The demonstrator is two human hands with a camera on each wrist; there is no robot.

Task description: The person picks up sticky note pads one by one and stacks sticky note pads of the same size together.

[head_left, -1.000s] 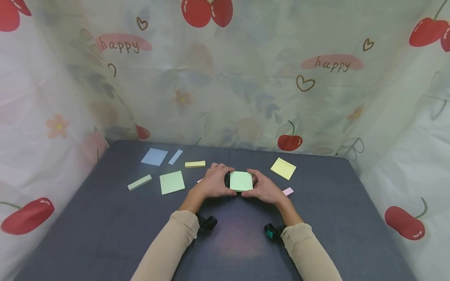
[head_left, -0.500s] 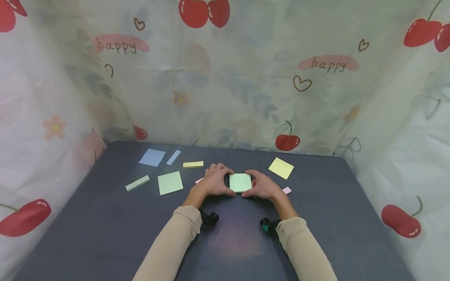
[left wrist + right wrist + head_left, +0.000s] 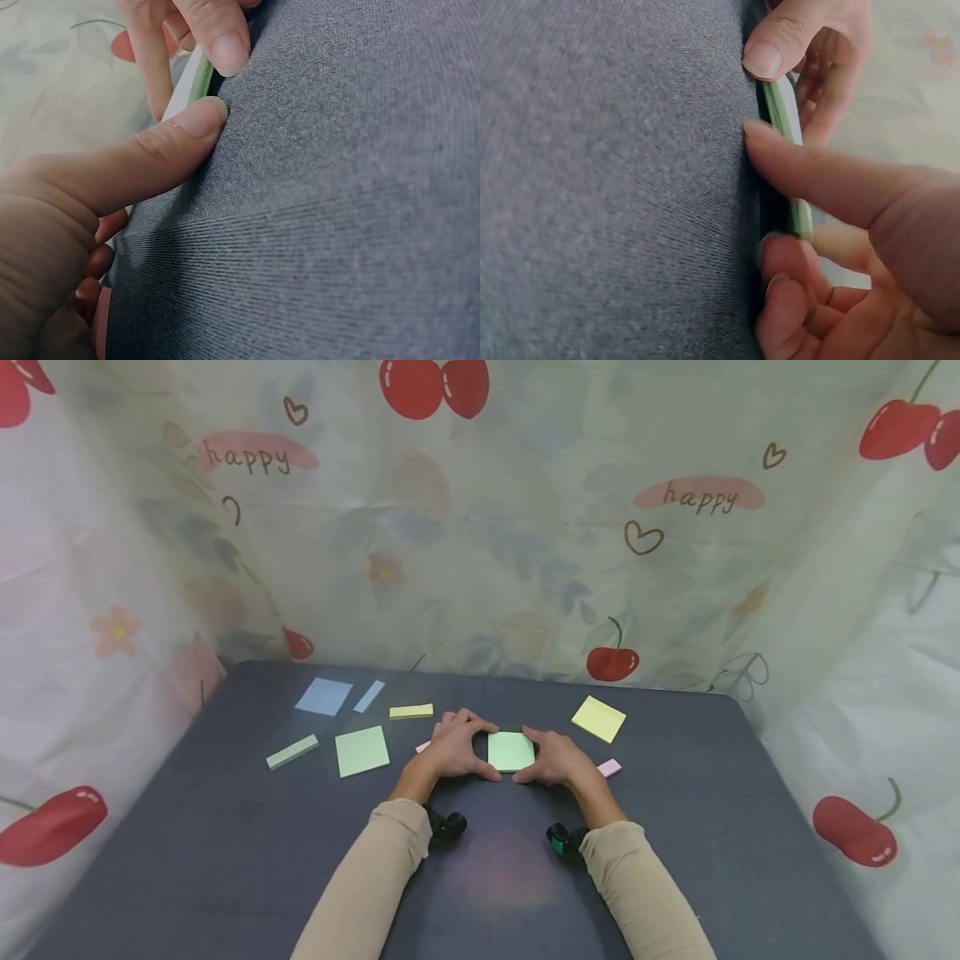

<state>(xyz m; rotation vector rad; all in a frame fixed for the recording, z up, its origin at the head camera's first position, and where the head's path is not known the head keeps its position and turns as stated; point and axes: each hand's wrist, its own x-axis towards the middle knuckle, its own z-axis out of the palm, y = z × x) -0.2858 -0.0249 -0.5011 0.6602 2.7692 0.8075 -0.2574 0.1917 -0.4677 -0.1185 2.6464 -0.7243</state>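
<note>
In the middle of the dark table, a pale green sticky note pad (image 3: 512, 752) lies flat between both hands. My left hand (image 3: 453, 747) holds its left side, thumb at the near edge and index finger at the far edge. On the right side, my right hand (image 3: 558, 758) holds the pad the same way. The layered green edge of the pad (image 3: 802, 217) shows close over the cloth in the right wrist view. A pink strip (image 3: 423, 747) pokes out behind the left hand. Another pink strip (image 3: 611, 767) lies beside the right wrist.
Left of the hands lie a green square note (image 3: 362, 752), a green strip (image 3: 292, 752), a yellow strip (image 3: 411, 712), a blue square note (image 3: 324, 697) and a blue strip (image 3: 369, 697). A yellow square note (image 3: 598, 719) sits back right. Printed curtains (image 3: 480, 568) surround the table.
Both hands have brought the green sticky note pad down closer to the table. The right forearm has shifted slightly inward. The other notes and strips stay in place.
</note>
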